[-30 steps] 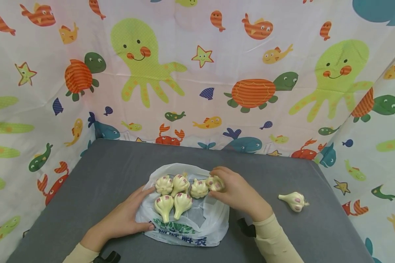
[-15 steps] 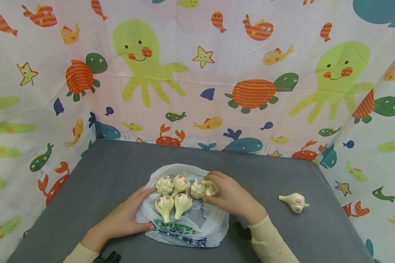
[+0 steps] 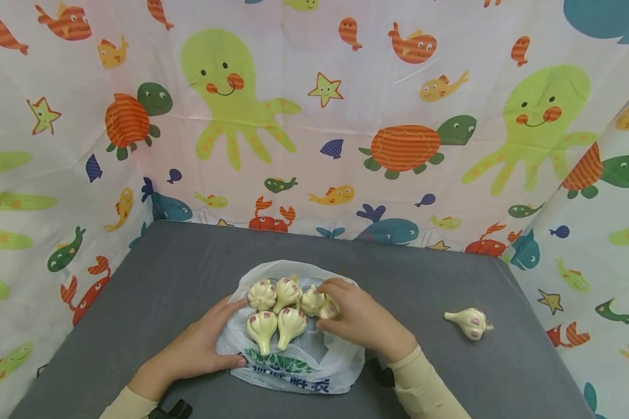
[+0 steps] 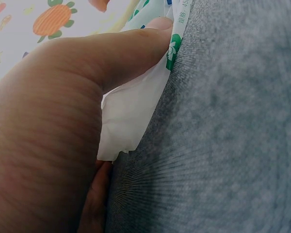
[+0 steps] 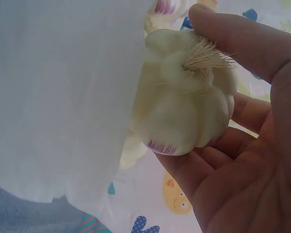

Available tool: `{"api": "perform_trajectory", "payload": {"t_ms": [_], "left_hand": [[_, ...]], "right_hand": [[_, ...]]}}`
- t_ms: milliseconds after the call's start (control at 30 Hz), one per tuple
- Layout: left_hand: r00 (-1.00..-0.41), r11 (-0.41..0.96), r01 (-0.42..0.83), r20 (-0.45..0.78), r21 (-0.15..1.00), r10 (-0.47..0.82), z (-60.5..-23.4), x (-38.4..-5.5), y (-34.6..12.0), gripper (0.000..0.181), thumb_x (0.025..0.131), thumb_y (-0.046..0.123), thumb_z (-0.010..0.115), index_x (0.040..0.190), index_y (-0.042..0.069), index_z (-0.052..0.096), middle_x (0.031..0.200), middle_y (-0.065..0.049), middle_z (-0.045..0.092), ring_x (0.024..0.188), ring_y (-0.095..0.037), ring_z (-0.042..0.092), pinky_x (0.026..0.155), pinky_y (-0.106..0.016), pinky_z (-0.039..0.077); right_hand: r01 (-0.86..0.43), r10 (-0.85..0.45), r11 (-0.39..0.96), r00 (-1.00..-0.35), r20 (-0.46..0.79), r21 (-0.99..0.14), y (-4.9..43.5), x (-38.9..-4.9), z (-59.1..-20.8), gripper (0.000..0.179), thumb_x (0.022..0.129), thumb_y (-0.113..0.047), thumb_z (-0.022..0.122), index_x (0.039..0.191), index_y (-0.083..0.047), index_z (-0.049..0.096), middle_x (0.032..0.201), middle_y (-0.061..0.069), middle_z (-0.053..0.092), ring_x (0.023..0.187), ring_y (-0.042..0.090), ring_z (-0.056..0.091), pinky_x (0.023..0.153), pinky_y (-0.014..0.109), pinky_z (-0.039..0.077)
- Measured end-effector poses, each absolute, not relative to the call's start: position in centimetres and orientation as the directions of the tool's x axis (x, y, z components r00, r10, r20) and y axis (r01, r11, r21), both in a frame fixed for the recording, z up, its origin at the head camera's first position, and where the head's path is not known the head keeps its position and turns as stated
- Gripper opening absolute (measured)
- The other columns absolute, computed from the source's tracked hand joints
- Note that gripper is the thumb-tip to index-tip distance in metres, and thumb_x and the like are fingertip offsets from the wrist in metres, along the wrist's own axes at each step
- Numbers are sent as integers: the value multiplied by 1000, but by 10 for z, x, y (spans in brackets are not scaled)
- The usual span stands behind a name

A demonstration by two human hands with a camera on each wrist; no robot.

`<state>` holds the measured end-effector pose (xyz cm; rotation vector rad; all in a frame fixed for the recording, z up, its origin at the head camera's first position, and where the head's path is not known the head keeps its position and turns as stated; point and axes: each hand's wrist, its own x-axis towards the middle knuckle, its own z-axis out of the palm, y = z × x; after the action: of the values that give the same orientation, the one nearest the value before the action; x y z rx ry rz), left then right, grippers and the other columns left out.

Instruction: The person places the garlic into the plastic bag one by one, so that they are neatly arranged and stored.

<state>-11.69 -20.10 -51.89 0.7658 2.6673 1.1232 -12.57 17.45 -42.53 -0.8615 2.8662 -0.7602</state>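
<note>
A white plastic bag (image 3: pixel 340 349) with green and blue print lies spread on the table, several garlic bulbs (image 3: pixel 291 326) gathered in its mouth. My left hand (image 3: pixel 201 343) rests against the bag's left side, thumb at the front and fingers farther back. In the left wrist view the thumb (image 4: pixel 131 53) lies straight along the plastic. My right hand (image 3: pixel 359 317) holds another garlic bulb (image 5: pixel 184 97) between thumb and fingers at the right side of the bag's opening. Its tuft of roots faces the right wrist camera. This bulb is close beside a purple-marked one (image 3: pixel 312 301) in the bag.
One loose garlic bulb (image 3: pixel 469 323) lies on the grey tabletop (image 3: pixel 414 273) to the right of the right forearm. A curtain (image 3: pixel 314 174) printed with sea animals stands behind and along both sides of the table.
My right hand has moved left with the garlic bulb, from the bag's right rim farther over its opening. The left hand and the bag have stayed in place.
</note>
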Motion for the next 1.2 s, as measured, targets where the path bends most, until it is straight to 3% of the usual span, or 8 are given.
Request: {"api": "perform_trajectory", "payload": {"t_ms": [367,867,1200], "left_hand": [[-856,586,406,67,701,513,-523,-118,-202,112,80,63,92,171,33,34,178,-9,26,158,-38,34,110,-70,42],[-856,586,404,64,703,513,-522,-117,-203,112,80,64,92,171,32,35,178,-10,26,158,-39,33,109,-71,43],[-859,595,383,36,707,510,-520,-119,-201,113,80,63,92,172,34,33,179,-9,23,159,-40,33,110,-72,42]], "right_hand": [[-505,-535,712,-840,89,-488,166,-123,-429,83,92,-30,92,159,-6,50,154,15,60,140,30,59,111,48,52],[-482,-548,717,-836,21,-505,156,-123,-439,83,92,-30,91,160,-6,50,155,11,59,140,25,58,113,47,50],[-464,-540,735,-842,-12,-493,152,-122,-445,87,93,-32,91,162,-4,45,156,17,57,141,30,57,113,49,50]]}}
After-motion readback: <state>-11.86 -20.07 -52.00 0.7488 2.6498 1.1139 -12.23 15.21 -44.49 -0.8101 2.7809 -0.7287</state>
